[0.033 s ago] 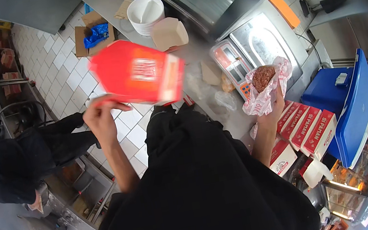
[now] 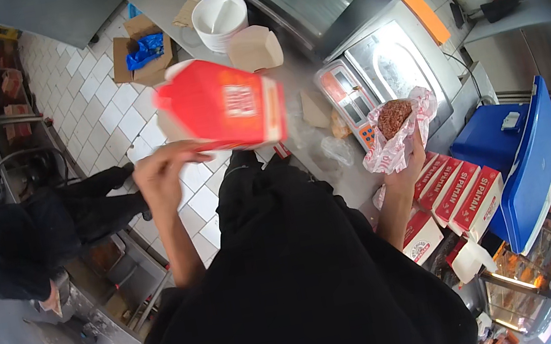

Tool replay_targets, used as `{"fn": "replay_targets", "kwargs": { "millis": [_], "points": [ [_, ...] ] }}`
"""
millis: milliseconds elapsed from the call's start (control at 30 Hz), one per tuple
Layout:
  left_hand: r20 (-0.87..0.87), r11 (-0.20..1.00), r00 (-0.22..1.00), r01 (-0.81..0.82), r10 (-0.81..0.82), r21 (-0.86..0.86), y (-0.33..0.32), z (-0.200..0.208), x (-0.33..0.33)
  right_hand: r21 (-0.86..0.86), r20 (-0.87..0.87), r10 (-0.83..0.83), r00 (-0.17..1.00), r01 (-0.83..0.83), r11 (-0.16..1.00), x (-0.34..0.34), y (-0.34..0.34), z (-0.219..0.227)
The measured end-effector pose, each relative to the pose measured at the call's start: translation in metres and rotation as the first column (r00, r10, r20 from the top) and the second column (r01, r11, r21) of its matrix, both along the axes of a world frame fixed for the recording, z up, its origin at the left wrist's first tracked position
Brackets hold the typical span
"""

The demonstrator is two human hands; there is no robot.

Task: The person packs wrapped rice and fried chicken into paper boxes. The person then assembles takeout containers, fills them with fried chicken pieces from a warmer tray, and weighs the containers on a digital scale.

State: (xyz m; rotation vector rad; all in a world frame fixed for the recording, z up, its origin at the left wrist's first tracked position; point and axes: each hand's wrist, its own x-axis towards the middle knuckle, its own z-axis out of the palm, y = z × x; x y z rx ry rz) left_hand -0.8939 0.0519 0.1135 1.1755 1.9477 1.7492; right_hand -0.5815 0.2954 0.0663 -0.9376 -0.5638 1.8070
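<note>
Between the thumb and fingers of my left hand (image 2: pixel 161 181) is a red food carton (image 2: pixel 212 106) with a pale edge, pinched by its lower side. It is tilted and slightly smeared by motion, raised above the floor and the counter's edge. In my right hand (image 2: pixel 408 169) rests a rounded, grainy brown portion of food (image 2: pixel 395 117), lying in an opened sheet of red-and-white printed wrapping paper (image 2: pixel 385 156). The paper cups the food from below and hides most of my fingers. Just behind it stands a digital scale (image 2: pixel 352 103) with a shiny metal plate.
Red-and-white cartons (image 2: pixel 468 197) stand in a row beside my right forearm, next to a blue cooler box (image 2: pixel 528 164). Stacked white tubs (image 2: pixel 220 23) and an open carton (image 2: pixel 255 49) sit on the counter's far end. At the left, a person in black (image 2: pixel 16 247) works.
My left hand and the red carton have shifted a little to the right, and the carton has turned slightly. My right hand and the wrapped food are nearly still.
</note>
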Motion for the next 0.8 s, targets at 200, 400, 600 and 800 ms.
{"fn": "replay_targets", "kwargs": {
  "millis": [200,400,600,800],
  "points": [
    [-0.562,0.946,0.777,0.129,-0.283,-0.298,0.039,-0.008,0.046,0.007,-0.001,0.029,1.0,-0.029,1.0,0.004,0.009,-0.006],
    [-0.556,0.934,0.772,0.134,-0.308,-0.332,0.065,-0.035,0.061,0.158,-0.066,0.244,0.968,-0.231,0.96,-0.003,-0.001,0.008],
    [-0.534,0.797,0.665,0.158,-0.523,-0.584,0.1,-0.076,0.074,-0.11,0.186,0.312,0.932,-0.296,0.949,-0.068,-0.015,0.028],
    [-0.436,0.777,0.773,0.115,-0.462,-0.619,0.108,-0.081,0.089,0.238,0.875,0.165,0.455,-0.702,0.672,-0.087,0.009,0.017]
  ]
}}
